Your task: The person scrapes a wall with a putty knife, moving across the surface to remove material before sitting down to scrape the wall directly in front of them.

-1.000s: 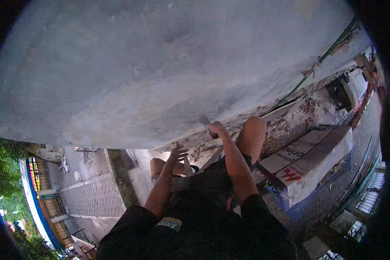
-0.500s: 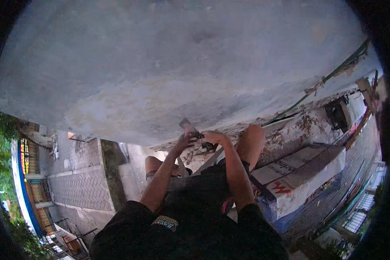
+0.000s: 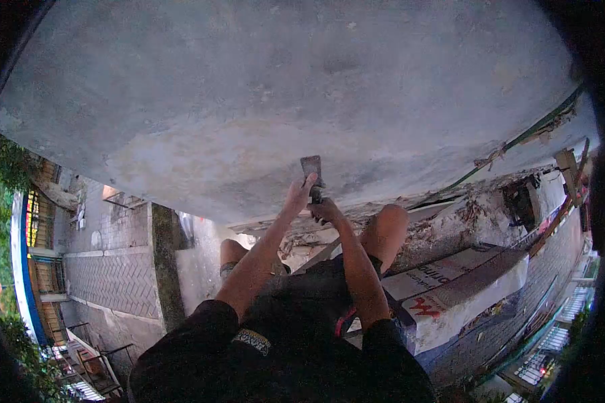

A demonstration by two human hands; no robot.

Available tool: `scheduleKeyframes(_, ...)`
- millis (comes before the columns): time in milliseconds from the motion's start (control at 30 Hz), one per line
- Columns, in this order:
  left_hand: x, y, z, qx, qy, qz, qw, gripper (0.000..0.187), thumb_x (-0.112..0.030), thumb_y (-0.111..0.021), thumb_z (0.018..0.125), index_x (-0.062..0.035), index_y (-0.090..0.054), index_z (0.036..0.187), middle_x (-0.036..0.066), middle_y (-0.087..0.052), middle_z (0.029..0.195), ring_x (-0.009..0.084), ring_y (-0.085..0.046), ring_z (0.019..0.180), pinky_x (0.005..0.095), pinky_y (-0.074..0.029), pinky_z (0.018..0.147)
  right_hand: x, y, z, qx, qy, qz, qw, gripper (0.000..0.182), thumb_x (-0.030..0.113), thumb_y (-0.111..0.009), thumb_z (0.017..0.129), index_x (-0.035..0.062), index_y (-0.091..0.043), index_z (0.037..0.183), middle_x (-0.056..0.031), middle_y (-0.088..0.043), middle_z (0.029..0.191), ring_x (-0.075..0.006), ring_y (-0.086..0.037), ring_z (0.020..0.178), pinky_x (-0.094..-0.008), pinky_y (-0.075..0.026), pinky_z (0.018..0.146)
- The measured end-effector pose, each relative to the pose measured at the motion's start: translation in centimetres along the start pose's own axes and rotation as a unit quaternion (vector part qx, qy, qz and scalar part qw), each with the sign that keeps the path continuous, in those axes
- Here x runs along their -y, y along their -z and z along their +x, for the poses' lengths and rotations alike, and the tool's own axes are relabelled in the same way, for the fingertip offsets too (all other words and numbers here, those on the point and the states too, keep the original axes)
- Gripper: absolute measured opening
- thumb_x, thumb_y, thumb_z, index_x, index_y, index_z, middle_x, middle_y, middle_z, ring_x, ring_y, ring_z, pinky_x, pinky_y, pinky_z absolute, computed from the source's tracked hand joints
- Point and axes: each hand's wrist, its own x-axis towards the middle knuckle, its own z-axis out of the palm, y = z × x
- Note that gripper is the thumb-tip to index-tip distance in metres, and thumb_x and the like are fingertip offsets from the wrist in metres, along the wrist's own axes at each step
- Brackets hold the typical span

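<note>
A scraper point(image 3: 311, 165) with a flat, broad, dark blade is up against the grey wall point(image 3: 249, 87), next to a pale, worn patch of its surface. My left hand point(image 3: 298, 195) grips the tool just below the blade, thumb up along it. Lower down, my right hand point(image 3: 325, 210) is closed around the dark handle. Both hands are close together, in front of my knees. My fingers hide most of the handle.
Broken rubble and debris point(image 3: 477, 208) lie along the wall's foot. At my right stands a long printed cardboard box point(image 3: 444, 295). A green pipe point(image 3: 477, 168) runs along the wall at right. Paving point(image 3: 114, 279) and a mossy ledge point(image 3: 167, 262) are at left.
The scraper and both hands have moved up and slightly right on the wall. The blade now points more upright, and my left hand has come closer to it. My view has shifted slightly.
</note>
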Motion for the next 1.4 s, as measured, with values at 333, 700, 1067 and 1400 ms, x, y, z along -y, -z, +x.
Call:
scheduleKeyframes(333,-1.4,-1.3,0.0,-0.108,-0.226,0.086,0.964,0.049,-0.045,-0.044,0.082,0.0012,-0.059,0.075,0.012,-0.054,0.056,0.0207,-0.051,0.052,0.0337,-0.04,0.054,0.8,-0.4,-0.3,-0.033,0.079,0.112,0.99,0.021,0.024,-0.059,0.07,0.0044,-0.052,0.071,-0.0043,-0.05,0.054,-0.0137,-0.048,0.045,-0.0295,-0.037,0.04)
scheduleKeyframes(700,-2.5,-1.9,0.0,-0.049,-0.1,0.101,0.989,0.047,-0.043,-0.043,0.082,0.0013,-0.059,0.083,0.018,-0.055,0.061,0.0282,-0.056,0.061,0.0366,-0.041,0.058,-0.9,0.1,0.5,-0.037,0.035,0.128,0.99,0.017,0.019,-0.059,0.067,0.0037,-0.053,0.067,-0.0029,-0.047,0.048,-0.0143,-0.045,0.037,-0.0288,-0.036,0.037)
scheduleKeyframes(1067,-2.1,-2.5,1.3,-0.048,-0.037,0.098,0.993,0.05,-0.046,-0.045,0.08,0.0031,-0.057,0.081,0.024,-0.055,0.067,0.0392,-0.055,0.07,0.0422,-0.04,0.061,0.2,0.7,-0.1,-0.07,0.099,0.101,0.988,0.016,0.015,-0.056,0.068,0.0003,-0.055,0.075,-0.0062,-0.05,0.054,-0.0162,-0.048,0.046,-0.031,-0.038,0.044)
scheduleKeyframes(1400,-5.8,-2.0,-1.5,-0.027,-0.14,0.07,0.987,0.045,-0.042,-0.044,0.081,0.001,-0.059,0.082,0.018,-0.058,0.066,0.03,-0.058,0.064,0.0365,-0.042,0.059,-1.6,0.5,1.2,-0.115,0.071,0.084,0.987,0.019,0.02,-0.06,0.066,0.0037,-0.053,0.072,-0.0058,-0.052,0.056,-0.0164,-0.05,0.048,-0.0321,-0.04,0.046)
